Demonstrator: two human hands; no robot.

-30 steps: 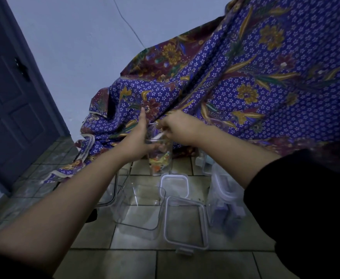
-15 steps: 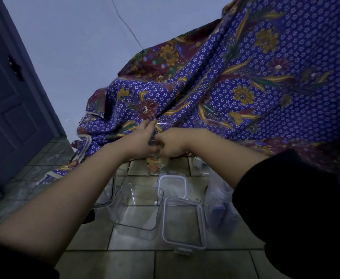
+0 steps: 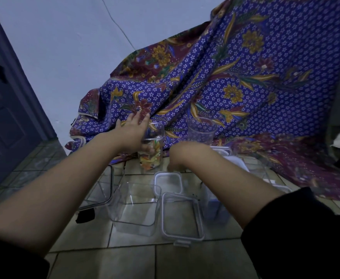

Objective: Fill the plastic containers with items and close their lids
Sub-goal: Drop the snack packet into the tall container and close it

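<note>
While your left hand point(image 3: 133, 135) grips the upright, partly filled jar point(image 3: 151, 148) at the cloth's point(image 3: 245, 81) edge, your right hand point(image 3: 182, 156), curled downward, grasp unclear, hovers nearest the small lid point(image 3: 168, 181) lying just below on the floor point(image 3: 185, 262).

Purple floral batik cloth point(image 3: 235, 81), clear containers point(image 3: 134, 206), orange-yellow items point(image 3: 150, 159), black sleeves point(image 3: 306, 238).

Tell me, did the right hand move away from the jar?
Yes. The right hand left the jar and dropped toward the small lid on the floor.
</note>
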